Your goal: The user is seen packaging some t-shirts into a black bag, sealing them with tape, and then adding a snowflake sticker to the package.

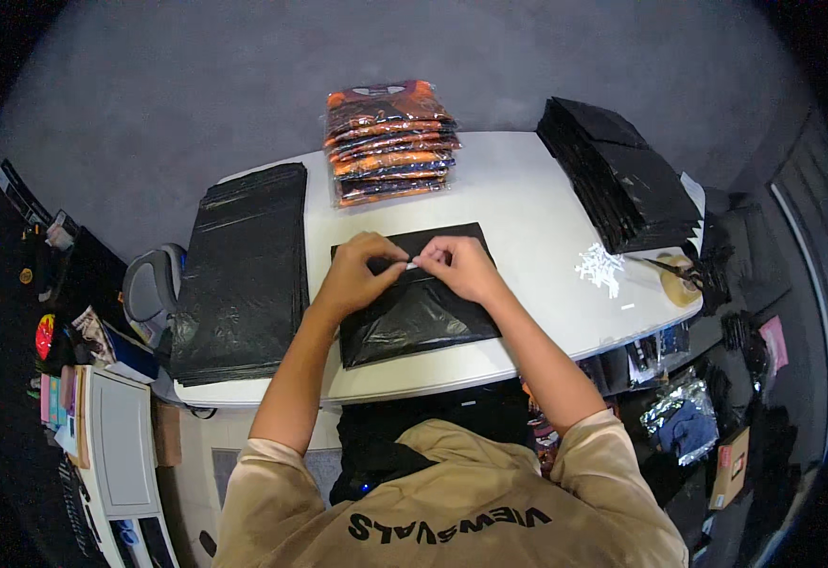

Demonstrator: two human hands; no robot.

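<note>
A black plastic mailing bag (pixel 423 322) lies flat on the white table in front of me, with a crease across it. Above its upper half, my left hand (pixel 365 273) and my right hand (pixel 461 267) meet, fingertips nearly touching. Between them is a small white strip (pixel 411 266), pinched by both hands at its ends. Much of the strip is hidden by the fingers. To the right lies a loose pile of similar small white strips (pixel 599 269), with one strip (pixel 628 306) apart from it.
On the left is a stack of flat black bags (pixel 244 256). Orange and dark garments in clear bags (pixel 392 142) are piled at the back. Filled black packages (pixel 613 161) stand at the far right, near a tape roll (pixel 676 284) and black scissors (pixel 684 270). The white table (pixel 518 194) has a curved front edge.
</note>
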